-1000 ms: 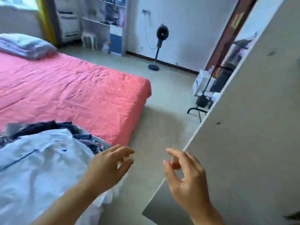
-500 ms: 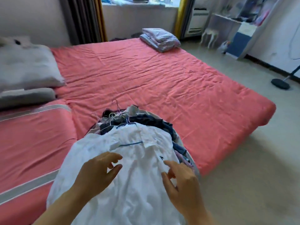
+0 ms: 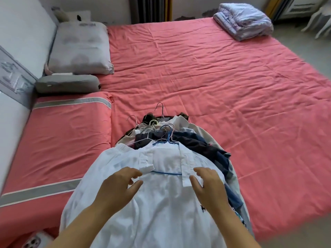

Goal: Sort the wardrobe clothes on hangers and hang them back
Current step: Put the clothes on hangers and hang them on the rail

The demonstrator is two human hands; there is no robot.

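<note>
Both hands, left [image 3: 118, 187] and right [image 3: 208, 185], are hovering apart with fingers spread over the white shirt [image 3: 161, 212]. Tangled hangers [image 3: 157, 129] are lying beyond it on the bed [image 3: 232, 86], pillows [image 3: 78, 49] further back.

a thin, matt white cloth shirt [image 3: 161, 203], lightly crumpled, lay at the lower centre of the frame on a smooth blue plastic hanger [image 3: 165, 143]. above it, thin shiny metal wire hangers [image 3: 160, 109] poked out of dark matt cloth garments [image 3: 195, 142]. the wrinkled coral-pink cotton-like bed sheet [image 3: 223, 83] looked matt, and the soft grey fabric pillow [image 3: 80, 49] at upper left looked dull.
</note>
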